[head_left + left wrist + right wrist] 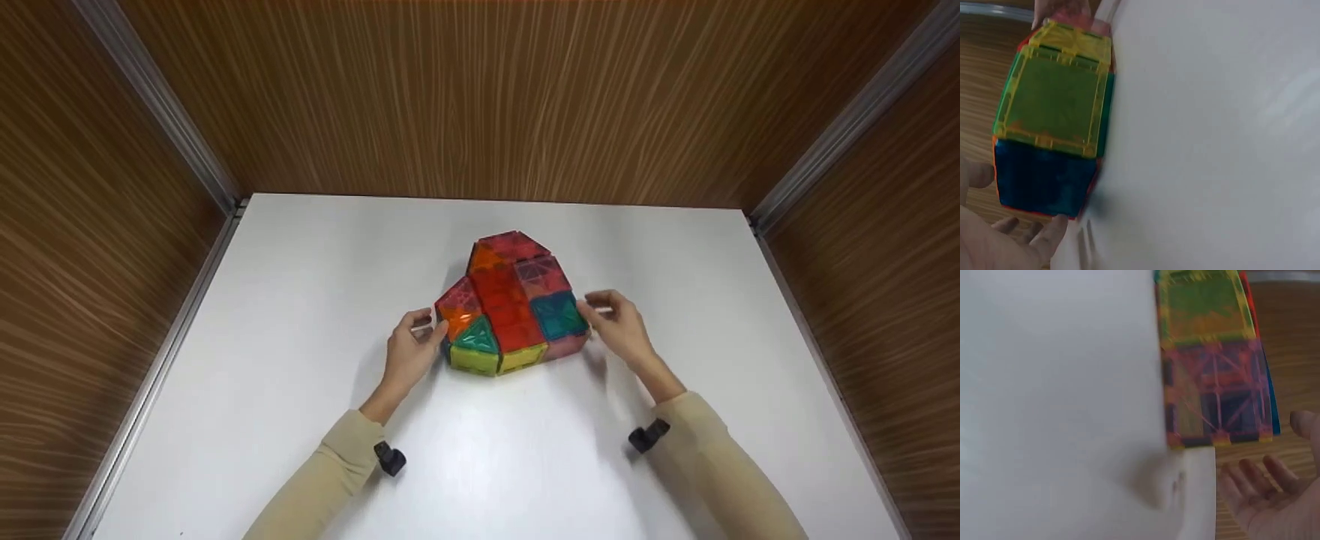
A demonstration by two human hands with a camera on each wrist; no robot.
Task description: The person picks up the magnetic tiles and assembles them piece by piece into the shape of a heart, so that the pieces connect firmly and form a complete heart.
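A structure of translucent magnetic tiles (512, 319) lies on the white table, with red squares down its middle and orange, pink, green and teal pieces on either side. Yellow and pink tiles form its near walls. My left hand (411, 351) is at its left end, thumb right at the edge. In the left wrist view, its fingertips (1060, 220) lie along the border of a dark blue tile (1044, 177). On the opposite side, my right hand (621, 330) has its thumb by the teal tile (558, 315). Its relaxed fingers stand just off the pink wall tile (1217, 391).
The white table (300, 300) runs out around the structure on every side. Wood-grain panels (480, 97) rise at the back, left and right, with metal rails (165, 112) at the corners. Both sleeved wrists carry small black cameras (390, 458).
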